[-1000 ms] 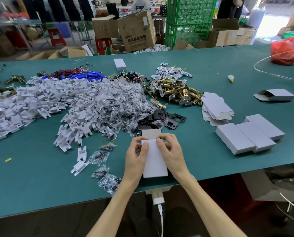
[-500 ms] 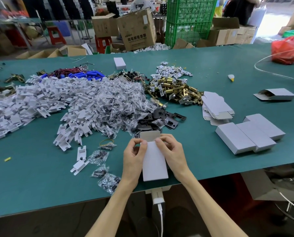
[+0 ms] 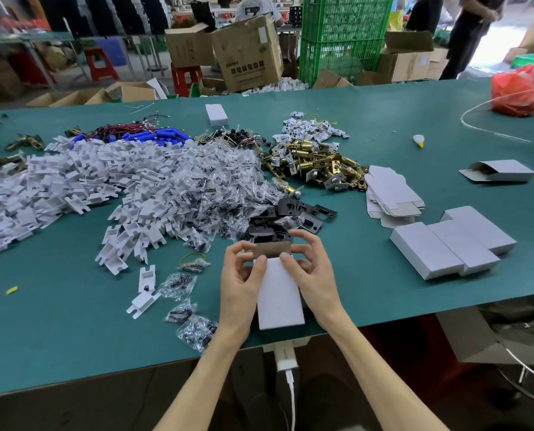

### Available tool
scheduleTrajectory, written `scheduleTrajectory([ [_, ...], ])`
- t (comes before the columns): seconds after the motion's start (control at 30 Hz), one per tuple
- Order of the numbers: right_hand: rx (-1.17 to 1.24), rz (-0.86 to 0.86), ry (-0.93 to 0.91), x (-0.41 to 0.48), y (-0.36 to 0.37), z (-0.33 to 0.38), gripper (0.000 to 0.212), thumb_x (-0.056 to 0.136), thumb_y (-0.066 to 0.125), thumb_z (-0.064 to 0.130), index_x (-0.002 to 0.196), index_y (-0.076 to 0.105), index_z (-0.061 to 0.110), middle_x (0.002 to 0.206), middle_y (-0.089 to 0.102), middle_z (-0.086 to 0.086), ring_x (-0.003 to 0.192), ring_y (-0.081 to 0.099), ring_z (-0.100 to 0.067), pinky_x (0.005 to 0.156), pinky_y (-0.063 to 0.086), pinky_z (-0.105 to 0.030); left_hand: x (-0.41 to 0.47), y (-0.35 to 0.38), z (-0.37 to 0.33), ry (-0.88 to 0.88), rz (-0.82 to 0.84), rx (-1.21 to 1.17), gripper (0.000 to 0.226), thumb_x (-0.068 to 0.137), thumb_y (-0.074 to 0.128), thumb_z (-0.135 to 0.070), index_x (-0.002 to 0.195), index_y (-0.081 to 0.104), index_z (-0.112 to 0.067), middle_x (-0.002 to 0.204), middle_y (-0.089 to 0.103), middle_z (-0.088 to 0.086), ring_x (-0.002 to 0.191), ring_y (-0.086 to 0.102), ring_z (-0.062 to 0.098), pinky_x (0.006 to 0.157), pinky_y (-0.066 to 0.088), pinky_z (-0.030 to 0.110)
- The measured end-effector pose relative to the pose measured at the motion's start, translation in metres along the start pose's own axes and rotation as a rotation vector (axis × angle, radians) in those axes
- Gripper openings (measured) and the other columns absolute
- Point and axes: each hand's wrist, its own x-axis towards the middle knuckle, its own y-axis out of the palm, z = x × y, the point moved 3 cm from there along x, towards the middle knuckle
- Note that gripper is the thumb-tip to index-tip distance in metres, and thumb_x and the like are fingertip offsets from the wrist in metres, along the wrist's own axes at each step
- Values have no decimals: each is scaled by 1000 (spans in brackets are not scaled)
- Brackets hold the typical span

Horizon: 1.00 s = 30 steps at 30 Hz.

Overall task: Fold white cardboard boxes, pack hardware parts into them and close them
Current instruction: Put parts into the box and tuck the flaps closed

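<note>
A white cardboard box lies lengthwise at the near edge of the green table. Its far end flap stands up, showing its grey-brown inner side. My left hand grips the box's left side, thumb on top near the flap. My right hand grips the right side, with fingers curled over the flap's right end. Beyond the box lie black metal plates, bagged screws, white plastic brackets and brass latches.
Three closed white boxes sit side by side at the right, flat unfolded blanks behind them. An open box lies farther right, a small one at the back. Loose screw bags lie left of my hands. A red bag sits far right.
The box's far flap has swung up from lying flat, so its grey-brown inside shows. Both hands have shifted slightly toward that end.
</note>
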Motion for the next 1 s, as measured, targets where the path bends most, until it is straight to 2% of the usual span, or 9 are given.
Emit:
scheduleTrajectory([
  [0.1,-41,20,5,1,0,-4,17,96,71,19,113,67,20,110,71,0,87,69,-25,73,55,-45,0,-1,1,-51,-26,-28,30,98,72,-30,124,58,-35,97,70,-3,81,68,17,67,60,35],
  [0.17,-44,31,16,2,1,-6,9,95,73,18,103,69,16,101,72,-2,83,67,-21,71,53,-42,0,-1,0,-49,-24,34,29,94,70,-48,114,67,-26,97,70,6,79,64,19,65,55,37],
  [0.23,-59,48,11,2,1,-6,5,94,74,19,95,70,15,94,73,-4,79,65,-19,68,51,-39,-1,2,0,-54,2,78,57,87,65,-64,101,69,-9,89,66,19,73,58,21,62,47,41],
  [0.3,-71,71,8,2,1,-6,8,93,75,24,92,71,18,90,73,-3,76,65,-19,66,50,-38,-1,3,0,-71,-5,72,70,85,62,-67,95,64,2,86,60,29,69,53,24,61,43,44],
  [0.47,-125,78,-9,2,2,-7,11,93,74,30,94,72,19,88,73,1,75,64,-14,66,49,-32,-1,2,0,-81,-15,94,52,87,64,-59,91,65,-7,87,64,25,69,56,23,60,46,43],
  [0.6,-142,69,-17,4,2,-9,13,92,75,30,95,71,18,91,73,0,81,67,-30,69,52,-43,-2,2,-1,-63,-23,125,33,91,65,-46,94,66,-13,81,70,3,66,59,10,56,49,29],
  [0.67,-151,75,-19,4,2,-9,13,92,75,31,96,71,19,93,73,0,83,68,-31,71,54,-47,-1,2,0,-50,-24,142,27,95,65,-41,93,66,-14,78,68,-5,65,57,8,55,49,26],
  [0.8,-166,81,-16,3,2,-10,10,91,76,30,95,71,23,94,74,3,84,69,-28,73,55,-47,2,2,3,-59,-37,169,14,104,63,-25,94,67,-17,80,67,-5,69,56,10,59,47,30],
  [1.0,-117,80,26,1,4,-10,34,81,75,50,104,70,25,99,75,1,84,73,-23,69,60,-43,3,1,5,-77,-23,211,6,102,65,-18,96,66,-20,87,70,-5,71,64,8,58,53,28],
])
